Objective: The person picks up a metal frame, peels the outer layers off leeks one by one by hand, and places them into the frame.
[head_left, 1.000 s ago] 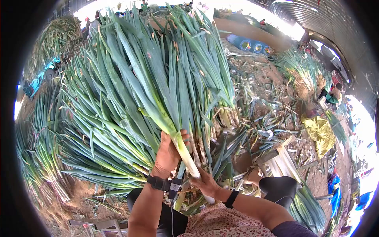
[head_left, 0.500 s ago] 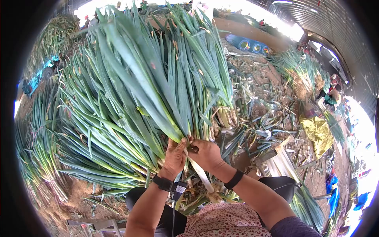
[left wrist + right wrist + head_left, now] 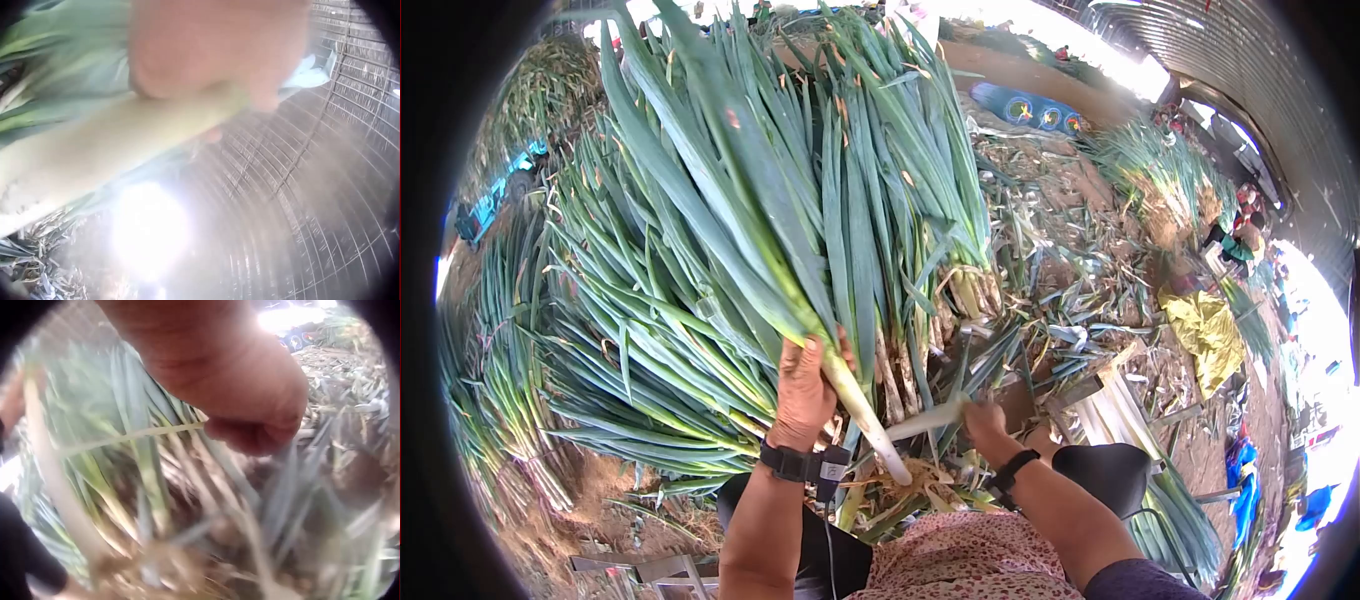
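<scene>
The left hand (image 3: pixel 804 392) grips a large green onion around its stalk, where green turns to white; its pale shaft (image 3: pixel 863 418) slants down to the roots (image 3: pixel 920 478). In the left wrist view the blurred hand (image 3: pixel 212 50) wraps the pale stalk (image 3: pixel 94 150). To the right of the shaft, the right hand (image 3: pixel 986 425) pinches the end of a pale strip (image 3: pixel 927 418) stretching toward the stalk. The right wrist view has the curled right hand (image 3: pixel 250 406) with that thin strip (image 3: pixel 137 434) running left from its fingers to the shaft (image 3: pixel 59 481).
A big heap of green onions (image 3: pixel 650 270) lies ahead and left, with further bundles (image 3: pixel 510 370) at the far left. Leaf scraps (image 3: pixel 1060 250) litter the ground at right. A yellow sheet (image 3: pixel 1203 340), a metal-legged stand (image 3: pixel 1090 395) and a seated person (image 3: pixel 1242 243) are on the right.
The right hand has gone from the stalk, beside the left hand, out to the right, drawing a pale strip. The left hand and onion have shifted slightly left and up.
</scene>
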{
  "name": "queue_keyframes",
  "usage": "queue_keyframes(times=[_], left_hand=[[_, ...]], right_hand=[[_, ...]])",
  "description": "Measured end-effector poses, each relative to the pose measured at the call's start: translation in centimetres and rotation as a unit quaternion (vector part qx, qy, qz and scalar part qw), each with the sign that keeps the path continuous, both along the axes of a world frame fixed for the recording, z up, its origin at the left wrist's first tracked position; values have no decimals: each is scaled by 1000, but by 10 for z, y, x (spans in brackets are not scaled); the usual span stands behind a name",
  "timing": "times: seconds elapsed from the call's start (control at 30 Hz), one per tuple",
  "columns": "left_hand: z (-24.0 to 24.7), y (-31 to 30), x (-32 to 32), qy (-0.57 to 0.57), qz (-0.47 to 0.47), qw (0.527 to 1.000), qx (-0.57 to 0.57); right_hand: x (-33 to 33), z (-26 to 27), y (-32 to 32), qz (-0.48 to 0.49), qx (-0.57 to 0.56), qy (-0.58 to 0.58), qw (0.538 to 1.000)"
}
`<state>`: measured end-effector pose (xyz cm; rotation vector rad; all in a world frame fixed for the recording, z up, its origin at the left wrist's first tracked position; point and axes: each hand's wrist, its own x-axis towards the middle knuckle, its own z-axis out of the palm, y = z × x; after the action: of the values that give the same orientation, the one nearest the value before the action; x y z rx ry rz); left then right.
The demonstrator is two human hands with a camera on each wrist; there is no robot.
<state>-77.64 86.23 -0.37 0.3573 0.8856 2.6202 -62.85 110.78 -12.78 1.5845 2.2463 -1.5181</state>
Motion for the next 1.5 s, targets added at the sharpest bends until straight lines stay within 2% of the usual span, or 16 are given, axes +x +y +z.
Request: queue_keyframes(times=[0.13, 0.2, 0.27, 0.3, 0.43, 0.73, 0.83, 0.93, 1.03, 1.13, 1.23, 1.27, 1.3, 1.4, 1.47, 1.5], left_hand=[[6, -9, -6, -6, 42, 999, -14], [2, -5, -7, -19, 43, 998, -34], [-1, -1, -4, -35, -8, 999, 3], [0, 1, -4, -40, -33, 998, 23], [-4, 7, -2, -77, -43, 996, 0], [-11, 7, 0, -76, -21, 997, -13], [-5, 6, -1, -69, -29, 997, -14], [-5, 9, -1, -34, -4, 999, -18], [-5, 8, -10, -12, 27, 999, -25], [5, 2, -15, -22, 69, 996, -51], [9, -4, -18, 50, 94, 992, -62], [15, -5, -20, 47, 118, 988, -87], [13, -7, -25, 52, 149, 981, -112], [15, -15, -34, 91, 185, 967, -150], [24, -18, -30, 87, 189, 966, -152], [26, -17, -29, 87, 191, 966, -151]], right_hand=[[63, -50, 27, 139, 177, -63, 972], [37, -7, -10, 151, 143, 17, 978], [5, 27, -50, 221, 95, 206, 948], [-9, 59, -72, 223, -58, 289, 929], [-51, 119, -108, 371, 195, 336, 843], [-61, 108, -124, 378, 265, 308, 832], [-63, 114, -124, 327, 187, 318, 870], [-64, 118, -119, 401, 230, 310, 831], [-49, 126, -119, 422, 90, 392, 813], [-25, 128, -112, 265, -315, 355, 840], [-10, 102, -101, 297, -278, 203, 891], [-1, 93, -100, 406, -102, 127, 899], [16, 78, -101, 437, -37, 84, 895], [62, 45, -99, 552, 19, 104, 827], [80, 46, -95, 661, 44, -55, 747], [80, 42, -95, 661, 42, -43, 748]])
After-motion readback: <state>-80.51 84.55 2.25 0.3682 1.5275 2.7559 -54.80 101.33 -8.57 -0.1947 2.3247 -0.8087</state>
